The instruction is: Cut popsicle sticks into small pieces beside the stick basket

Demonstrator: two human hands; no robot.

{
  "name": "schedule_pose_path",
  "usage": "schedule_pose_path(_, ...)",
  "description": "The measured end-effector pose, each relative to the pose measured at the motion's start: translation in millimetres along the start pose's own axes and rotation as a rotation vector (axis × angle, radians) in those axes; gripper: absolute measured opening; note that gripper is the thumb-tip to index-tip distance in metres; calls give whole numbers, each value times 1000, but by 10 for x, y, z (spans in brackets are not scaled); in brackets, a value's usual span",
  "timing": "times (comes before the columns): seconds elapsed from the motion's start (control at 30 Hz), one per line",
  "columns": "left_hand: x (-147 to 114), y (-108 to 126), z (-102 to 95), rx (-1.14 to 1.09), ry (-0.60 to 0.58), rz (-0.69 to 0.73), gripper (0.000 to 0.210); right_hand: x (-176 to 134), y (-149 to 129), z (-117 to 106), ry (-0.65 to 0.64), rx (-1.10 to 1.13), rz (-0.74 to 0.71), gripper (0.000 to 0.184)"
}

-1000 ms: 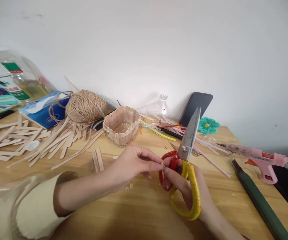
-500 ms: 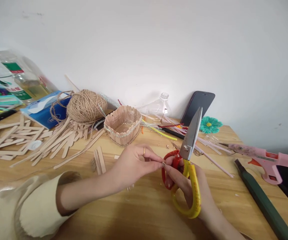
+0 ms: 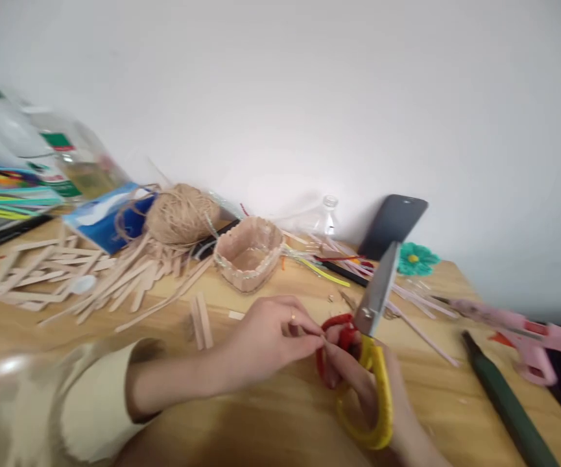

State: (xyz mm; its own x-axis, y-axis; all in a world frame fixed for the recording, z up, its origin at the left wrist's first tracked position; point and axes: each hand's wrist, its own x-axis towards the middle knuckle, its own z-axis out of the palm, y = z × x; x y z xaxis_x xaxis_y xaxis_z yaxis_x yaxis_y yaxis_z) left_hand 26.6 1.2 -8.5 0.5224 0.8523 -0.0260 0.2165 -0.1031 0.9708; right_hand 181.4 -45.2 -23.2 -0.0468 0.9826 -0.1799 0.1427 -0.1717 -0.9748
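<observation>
My left hand (image 3: 270, 334) is closed, its thumb and fingertips pinched together against the fingertips of my right hand (image 3: 353, 373). Whatever lies in that pinch is too small and blurred to name. A pair of scissors (image 3: 380, 292) with one red and one yellow handle hangs on the fingers of my right hand, blades pointing up and away from me. Beyond my left hand stands a small basket (image 3: 241, 277) of wooden craft sticks, with a silvery strand around its outside. Two short stick pieces (image 3: 201, 321) lie left of my left hand.
A twine ball (image 3: 183, 214) and loose craft sticks (image 3: 129, 279) spread over the left. Behind are a blue packet (image 3: 109, 220) and bottles (image 3: 61, 155). Rightward are a leaning phone (image 3: 392, 224), a teal flower (image 3: 416, 258), a pink glue gun (image 3: 513, 324) and a dark green tool (image 3: 504, 395).
The whole view has shifted, so the table's things appear lower and mostly farther right, with more blur. Both hands keep meeting at the fingertips, and the scissors stay in the right hand.
</observation>
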Motion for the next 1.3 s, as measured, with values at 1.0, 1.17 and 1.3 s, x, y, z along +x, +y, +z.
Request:
schedule_pose_path(1.0, 73, 12, -32, -547, -103, -423, 13, -7, -37, 8, 0, 61, -18, 36)
schedule_pose_path(1.17, 73, -12, -33, -481, -121, -431, 8, 2, -56, 6, -15, 92, -14, 35)
schedule_pose_path(1.3, 79, -20, -44, -425, -141, -420, 10, 5, -40, 8, -15, 90, 0, 33)
